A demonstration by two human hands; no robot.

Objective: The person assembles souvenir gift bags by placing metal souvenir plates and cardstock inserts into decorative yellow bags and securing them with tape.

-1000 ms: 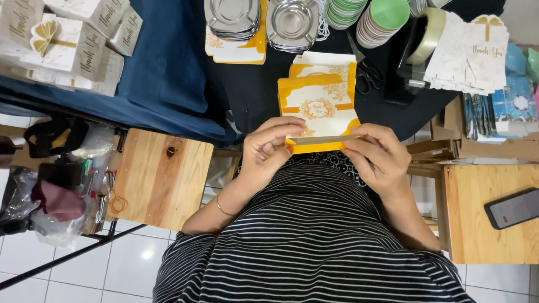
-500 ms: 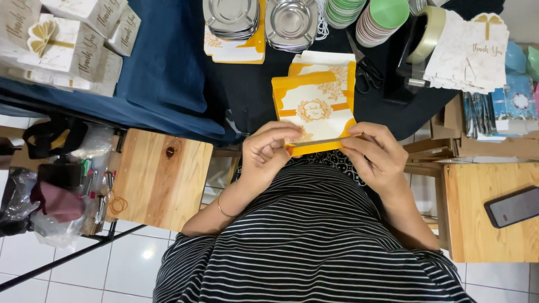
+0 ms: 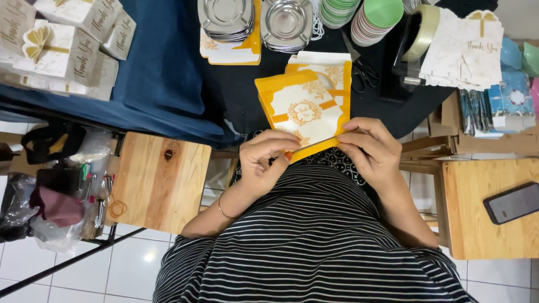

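A flat yellow and white gift box (image 3: 300,112) with a gold emblem is held tilted above my lap, at the near edge of the dark table. My left hand (image 3: 266,160) pinches its lower left corner with fingers curled. My right hand (image 3: 370,148) grips its lower right edge. A second flat yellow box (image 3: 328,67) lies on the table just behind it, partly covered.
Stacks of metal trays (image 3: 227,17) and green bowls (image 3: 373,17) stand at the back. A tape dispenser (image 3: 412,45), scissors (image 3: 362,70) and white card boxes (image 3: 469,50) lie right. Folded white gift boxes (image 3: 62,45) sit left. Wooden stools (image 3: 160,182) flank me; a phone (image 3: 514,202) rests on the right one.
The yellow box has turned and lifted, its upper end swinging left. Both hands have shifted along its lower edge.
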